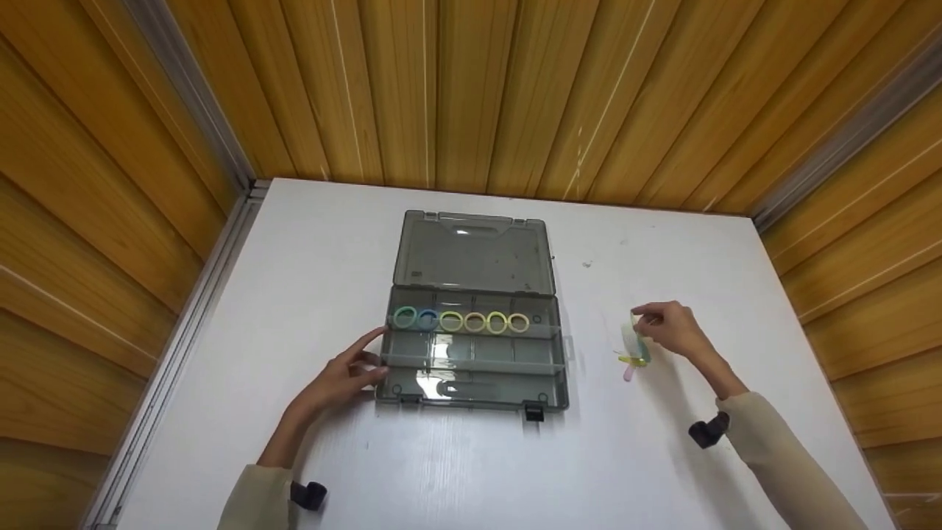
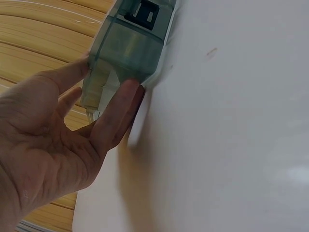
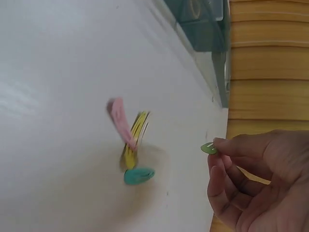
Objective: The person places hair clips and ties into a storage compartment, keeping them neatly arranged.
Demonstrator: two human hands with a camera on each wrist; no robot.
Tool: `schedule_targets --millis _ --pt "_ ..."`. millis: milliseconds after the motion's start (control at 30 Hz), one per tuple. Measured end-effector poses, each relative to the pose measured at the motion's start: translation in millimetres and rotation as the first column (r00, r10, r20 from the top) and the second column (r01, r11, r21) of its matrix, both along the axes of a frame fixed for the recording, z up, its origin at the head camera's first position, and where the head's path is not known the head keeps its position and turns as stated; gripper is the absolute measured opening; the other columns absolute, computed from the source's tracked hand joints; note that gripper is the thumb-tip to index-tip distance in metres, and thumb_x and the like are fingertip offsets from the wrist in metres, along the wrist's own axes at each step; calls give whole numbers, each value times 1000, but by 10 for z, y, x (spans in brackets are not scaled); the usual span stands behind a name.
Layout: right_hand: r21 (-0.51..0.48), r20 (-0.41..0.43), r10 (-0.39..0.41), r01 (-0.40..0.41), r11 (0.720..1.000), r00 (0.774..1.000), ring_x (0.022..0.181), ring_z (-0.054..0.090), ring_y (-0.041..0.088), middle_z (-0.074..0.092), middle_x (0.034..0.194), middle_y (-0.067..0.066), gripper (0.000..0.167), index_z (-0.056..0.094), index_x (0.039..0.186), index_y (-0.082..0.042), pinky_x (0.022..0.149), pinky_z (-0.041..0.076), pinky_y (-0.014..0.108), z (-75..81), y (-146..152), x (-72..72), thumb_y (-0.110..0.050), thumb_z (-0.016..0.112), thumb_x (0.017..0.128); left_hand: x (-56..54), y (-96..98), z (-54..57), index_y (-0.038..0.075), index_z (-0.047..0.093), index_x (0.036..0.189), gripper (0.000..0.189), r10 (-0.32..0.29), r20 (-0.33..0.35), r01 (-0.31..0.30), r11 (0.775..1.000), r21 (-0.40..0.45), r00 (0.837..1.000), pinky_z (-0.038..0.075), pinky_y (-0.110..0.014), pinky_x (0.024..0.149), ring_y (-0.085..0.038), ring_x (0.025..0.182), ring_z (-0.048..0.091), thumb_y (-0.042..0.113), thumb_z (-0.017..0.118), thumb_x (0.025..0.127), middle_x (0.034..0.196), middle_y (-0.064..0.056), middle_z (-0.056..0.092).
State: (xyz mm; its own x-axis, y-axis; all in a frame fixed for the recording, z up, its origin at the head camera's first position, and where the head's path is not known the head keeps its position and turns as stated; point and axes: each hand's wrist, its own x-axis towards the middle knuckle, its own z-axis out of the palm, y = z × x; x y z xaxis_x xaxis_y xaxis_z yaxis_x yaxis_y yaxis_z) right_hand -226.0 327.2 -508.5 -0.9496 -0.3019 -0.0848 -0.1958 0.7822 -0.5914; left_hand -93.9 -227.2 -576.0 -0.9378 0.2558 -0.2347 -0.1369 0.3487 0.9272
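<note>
- Head view, left arm: slants up and rightward from lower left, beige sleeve (image 1: 254, 500) at the bottom edge, black wrist mount (image 1: 309, 495) just beside the cuff.
- Left hand (image 1: 342, 379), left of centre: spread, with thumb and fingers apart and mostly straight; touches the left side of a smoky clear case (image 1: 471, 384).
- Left wrist view, same hand at left: palm visible, fingertips against the end wall of the case at upper centre.
- Head view, right arm: reaches up and leftward from lower right, forearm angled across the white table (image 1: 478, 471), second black mount near the cuff.
- Right hand (image 1: 673, 327), right of centre: bent at the fingers, thumb and forefinger drawn together.
- Right wrist view, lower right: pinches a small green clip (image 3: 208, 148) between thumb and forefinger, above the table; other fingers curled loosely below.
- Left of that hand, near the middle of the frame: a pink clip (image 3: 120, 121) across a yellow clip (image 3: 129, 158), with a teal clip (image 3: 139, 176) just beside the yellow one's lower end.
- Head view, centre: lid (image 1: 475, 254) of the case folded back toward the top; six coloured rings (image 1: 488, 322) in a row at the rearmost compartment.
</note>
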Motion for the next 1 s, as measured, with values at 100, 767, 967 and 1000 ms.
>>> schedule_targets --millis 100,767,967,1000 --pt "-31 10 35 -35 999 999 80 72 31 74 93 23 26 70 117 11 59 51 16 49 -190 -15 2 67 92 -4 -7 -5 26 27 163 74 -2 4 2 1000 -4 1000 59 -45 91 -28 107 69 26 68 100 128 -24 59" --pt "-190 -8 337 -332 924 941 84 69 21 75 97 21 17 73 105 9 71 53 19 2 -1800 87 0 72 91 -31 -9 -54 26 30 162 74 2 7 -2 1000 20 1000 60 -43 87 -27 100 70 23 69 99 126 -25 59" --pt "-246 23 359 -342 907 933 78 66 16 75 93 21 14 74 101 6 69 51 17 -103 -2222 170 -2 74 90 -31 -11 -61 27 30 162 74 -4 1 4 1000 4 1000 59 -41 87 -24 98 69 27 69 99 125 -24 60" --pt "-255 32 364 -345 903 931 78 66 16 75 93 21 13 74 100 6 68 51 16 -124 -2278 186 -3 74 91 -30 -15 -57 27 30 162 74 -4 2 4 1000 5 1000 59 -42 87 -24 97 69 26 69 99 125 -24 60"
